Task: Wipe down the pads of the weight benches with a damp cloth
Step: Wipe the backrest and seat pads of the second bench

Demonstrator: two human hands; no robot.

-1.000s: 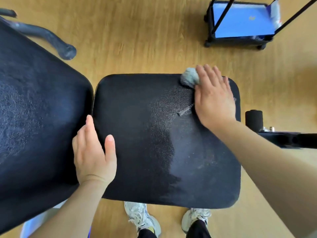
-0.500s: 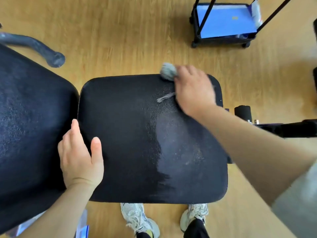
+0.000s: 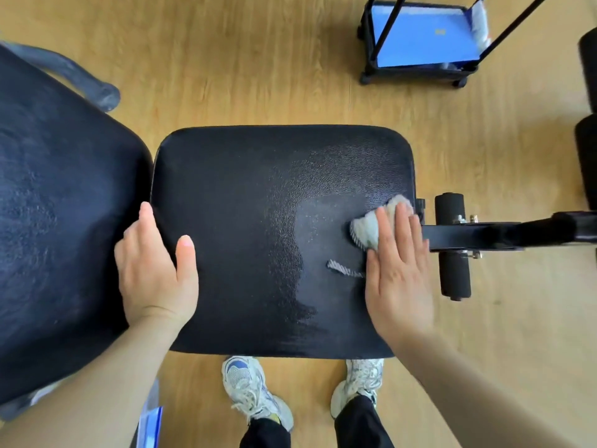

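On seat pad — right hand presses cloth; cart holds blue mat, perhaps.

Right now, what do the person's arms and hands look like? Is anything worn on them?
The left hand and the right hand are bare: no gloves, rings or watch show. The left forearm and the right forearm are bare too, with no sleeve in view. The left thumbnail looks short.

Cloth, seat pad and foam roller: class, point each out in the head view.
cloth (image 3: 370,227), head view, bunched pale fabric
seat pad (image 3: 245,221), head view, bare black centre
foam roller (image 3: 455,274), head view, lower black half
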